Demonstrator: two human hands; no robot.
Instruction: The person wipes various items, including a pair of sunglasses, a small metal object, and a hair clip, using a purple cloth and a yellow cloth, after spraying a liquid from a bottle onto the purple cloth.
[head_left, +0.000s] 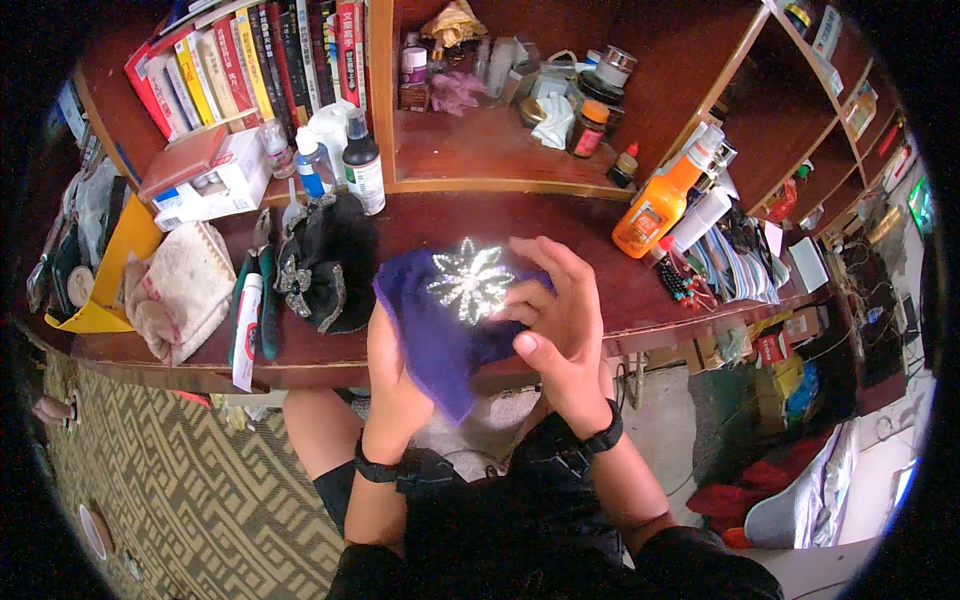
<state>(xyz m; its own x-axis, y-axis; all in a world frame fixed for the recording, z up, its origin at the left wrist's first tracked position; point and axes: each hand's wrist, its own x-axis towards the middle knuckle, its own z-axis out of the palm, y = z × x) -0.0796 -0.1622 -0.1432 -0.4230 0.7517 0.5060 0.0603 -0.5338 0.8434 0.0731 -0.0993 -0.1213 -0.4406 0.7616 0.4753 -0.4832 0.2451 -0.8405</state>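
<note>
A sparkling flower-shaped rhinestone ornament rests against a dark purple cloth above the desk's front edge. My left hand is closed on the cloth's left side, its fingers mostly hidden beneath the fabric. From the right, my right hand curls its fingers to the ornament's edge, with the thumb bent below. To the left of the cloth lies a black fabric piece with rhinestone trim. Beside that are green-handled pliers and a white tube.
A crumpled beige cloth and a yellow box occupy the desk's left end. Small bottles stand behind the black piece. An orange bottle leans at the right, near stacked papers. Books fill the shelf.
</note>
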